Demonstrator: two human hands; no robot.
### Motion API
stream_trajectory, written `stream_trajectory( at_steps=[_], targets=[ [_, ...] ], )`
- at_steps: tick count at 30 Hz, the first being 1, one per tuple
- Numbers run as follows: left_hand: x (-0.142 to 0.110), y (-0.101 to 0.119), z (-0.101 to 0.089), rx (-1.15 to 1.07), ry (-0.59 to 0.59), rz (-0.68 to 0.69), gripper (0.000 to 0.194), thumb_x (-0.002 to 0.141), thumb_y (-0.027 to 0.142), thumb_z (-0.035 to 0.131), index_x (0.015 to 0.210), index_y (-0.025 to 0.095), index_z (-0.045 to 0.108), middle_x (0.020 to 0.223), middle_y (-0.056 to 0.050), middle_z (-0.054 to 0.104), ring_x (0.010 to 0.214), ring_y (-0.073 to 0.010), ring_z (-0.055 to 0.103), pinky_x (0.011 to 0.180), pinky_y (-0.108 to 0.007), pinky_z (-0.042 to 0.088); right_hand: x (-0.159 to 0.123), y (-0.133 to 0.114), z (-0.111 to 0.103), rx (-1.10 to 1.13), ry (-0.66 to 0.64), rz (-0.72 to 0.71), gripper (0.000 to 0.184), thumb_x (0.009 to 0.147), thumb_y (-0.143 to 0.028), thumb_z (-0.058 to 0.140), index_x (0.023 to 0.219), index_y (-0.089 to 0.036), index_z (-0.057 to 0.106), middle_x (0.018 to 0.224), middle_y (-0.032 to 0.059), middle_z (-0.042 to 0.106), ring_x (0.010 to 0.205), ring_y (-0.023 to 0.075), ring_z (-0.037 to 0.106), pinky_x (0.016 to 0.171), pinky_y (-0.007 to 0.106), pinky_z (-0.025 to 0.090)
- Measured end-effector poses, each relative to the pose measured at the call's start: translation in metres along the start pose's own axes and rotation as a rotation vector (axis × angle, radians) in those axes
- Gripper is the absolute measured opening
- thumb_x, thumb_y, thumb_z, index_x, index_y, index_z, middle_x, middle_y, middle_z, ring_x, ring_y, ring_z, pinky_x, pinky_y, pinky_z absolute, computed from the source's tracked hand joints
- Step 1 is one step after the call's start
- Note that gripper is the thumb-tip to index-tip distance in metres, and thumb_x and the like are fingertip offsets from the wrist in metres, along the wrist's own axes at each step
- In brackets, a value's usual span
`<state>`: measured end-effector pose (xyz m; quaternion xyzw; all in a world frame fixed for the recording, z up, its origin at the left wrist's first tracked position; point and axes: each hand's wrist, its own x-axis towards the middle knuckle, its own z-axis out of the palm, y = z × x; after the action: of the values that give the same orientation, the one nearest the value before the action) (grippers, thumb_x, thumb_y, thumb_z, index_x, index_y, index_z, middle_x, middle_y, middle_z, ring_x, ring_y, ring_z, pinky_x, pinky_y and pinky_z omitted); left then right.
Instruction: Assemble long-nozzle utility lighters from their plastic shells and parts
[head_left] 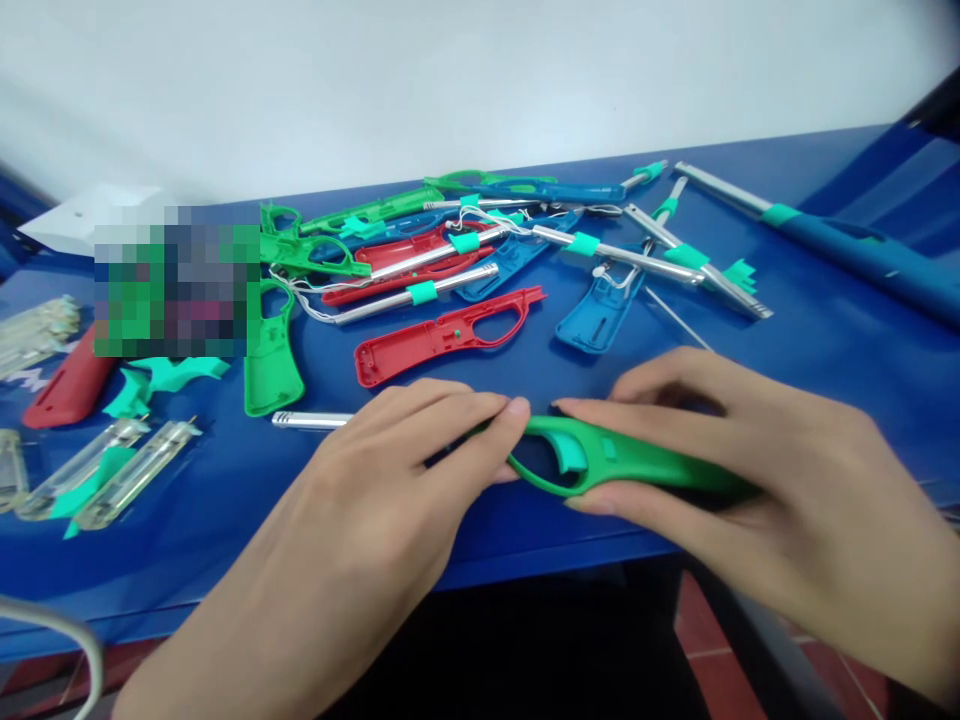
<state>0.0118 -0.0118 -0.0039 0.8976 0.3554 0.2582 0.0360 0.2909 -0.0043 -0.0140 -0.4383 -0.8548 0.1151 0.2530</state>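
A green utility lighter (652, 462) lies across both my hands above the table's front edge. My right hand (795, 470) is closed round its handle, thumb on the near side and fingers on the far side. With thumb and fingers pressed together, my left hand (382, 490) grips the front end by the trigger loop. A teal trigger (568, 453) sits inside the loop. The metal tube (307, 420) sticks out left, past my left hand, which hides its middle. Just beyond my hands lies a red lighter shell half (420, 347).
Blue table (480, 555) against a white wall. At the back lie green, red and blue shell halves and metal tubes with white wires. A finished-looking blue lighter (862, 250) is at right. Clear fuel tanks (139, 475), teal pieces (180, 373) and a red shell (71, 385) are at left.
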Motion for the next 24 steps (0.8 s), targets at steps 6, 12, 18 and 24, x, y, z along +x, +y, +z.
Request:
stream_trajectory(
  at_steps=[6,12,18,24],
  targets=[
    [0.0,0.003,0.001,0.066,-0.003,0.0,0.034,0.113,0.009,0.066,0.147,0.014,0.066,0.143,-0.002,0.078,0.136,-0.0156,0.068,0.125,-0.027,0.051,-0.001,0.002,0.002,-0.019,0.016,-0.028,0.038,0.11,-0.065,0.064,0.14,-0.043,0.072,0.117,-0.002,0.067,0.09,0.0166,0.072,0.081,0.035,0.059],
    [0.002,0.0,0.001,0.01,-0.008,0.014,0.032,0.114,0.011,0.065,0.145,0.015,0.066,0.14,-0.002,0.08,0.135,-0.0169,0.069,0.121,-0.031,0.057,-0.002,-0.004,0.0,-0.002,-0.006,-0.014,0.03,0.116,-0.052,0.058,0.14,-0.042,0.073,0.119,-0.0005,0.07,0.095,0.0179,0.074,0.08,0.034,0.059],
    [-0.004,0.0,0.005,0.055,0.028,0.042,0.032,0.113,0.008,0.063,0.144,0.012,0.067,0.136,-0.009,0.081,0.13,-0.0265,0.074,0.111,-0.045,0.066,-0.007,-0.008,0.004,-0.063,0.022,-0.031,0.03,0.116,-0.046,0.058,0.141,-0.033,0.071,0.121,0.0049,0.069,0.1,0.0232,0.075,0.082,0.039,0.062],
    [0.004,-0.005,0.013,0.059,0.071,0.082,0.032,0.112,0.004,0.057,0.142,0.009,0.067,0.129,-0.014,0.082,0.118,-0.0279,0.077,0.102,-0.047,0.07,-0.006,-0.007,0.009,-0.139,0.057,-0.053,0.031,0.117,-0.043,0.058,0.142,-0.029,0.068,0.123,0.0096,0.071,0.106,0.0286,0.073,0.08,0.043,0.06]
  ],
)
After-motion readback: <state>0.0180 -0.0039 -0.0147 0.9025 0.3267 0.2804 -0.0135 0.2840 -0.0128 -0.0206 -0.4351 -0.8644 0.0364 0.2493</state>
